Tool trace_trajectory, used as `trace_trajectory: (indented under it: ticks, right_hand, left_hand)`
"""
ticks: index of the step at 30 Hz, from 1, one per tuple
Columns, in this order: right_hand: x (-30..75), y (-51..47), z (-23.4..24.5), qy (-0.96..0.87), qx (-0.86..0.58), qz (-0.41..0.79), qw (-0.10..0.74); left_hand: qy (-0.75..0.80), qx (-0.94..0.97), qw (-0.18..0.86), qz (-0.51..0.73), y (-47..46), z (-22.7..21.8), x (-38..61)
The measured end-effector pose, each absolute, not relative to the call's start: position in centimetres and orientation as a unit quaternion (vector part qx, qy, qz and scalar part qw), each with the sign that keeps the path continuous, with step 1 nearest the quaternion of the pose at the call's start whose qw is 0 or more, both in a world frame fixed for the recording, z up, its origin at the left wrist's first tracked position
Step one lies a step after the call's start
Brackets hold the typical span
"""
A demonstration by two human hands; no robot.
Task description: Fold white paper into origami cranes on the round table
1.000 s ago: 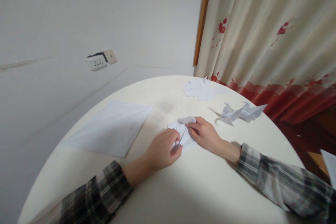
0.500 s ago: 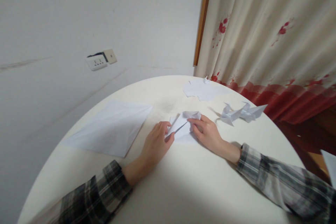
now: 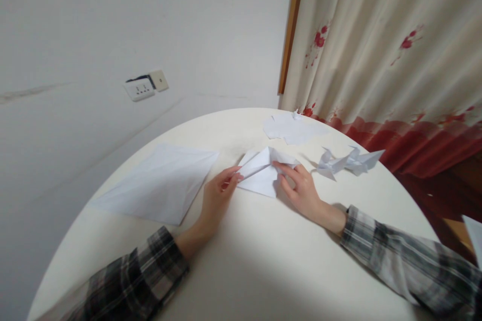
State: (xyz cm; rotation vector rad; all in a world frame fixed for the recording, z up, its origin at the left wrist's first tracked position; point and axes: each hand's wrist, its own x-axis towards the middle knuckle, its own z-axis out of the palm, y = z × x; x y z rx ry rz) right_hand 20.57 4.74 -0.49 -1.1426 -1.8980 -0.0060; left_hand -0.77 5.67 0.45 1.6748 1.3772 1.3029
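A small folded white paper [image 3: 261, 175] lies partly lifted near the middle of the round white table [image 3: 263, 261]. My left hand [image 3: 216, 195] pinches its left corner between fingertips. My right hand [image 3: 301, 188] grips its crumpled right side, fingers curled on the paper. Both forearms wear plaid sleeves and rest on the tabletop.
A large flat white sheet [image 3: 161, 183] lies to the left. A finished folded paper crane [image 3: 348, 160] sits to the right, and a torn white sheet [image 3: 291, 128] lies at the far edge. A floral curtain [image 3: 376, 45] hangs behind; a wall socket [image 3: 139, 89] is on the left wall.
The folded paper has been opened out and raised from the table. My left hand slid forward and left along it, and my right hand shifted slightly away from me.
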Motion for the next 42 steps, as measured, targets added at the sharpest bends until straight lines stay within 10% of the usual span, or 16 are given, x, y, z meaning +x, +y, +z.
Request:
trace_trajectory:
  ticks: [42]
  right_hand:
    - [20.6,4.8,-0.6,-0.791,-0.439,-0.015,0.425]
  left_hand:
    - [0.452,0.507,0.43,0.595,5.5,0.7,-0.1]
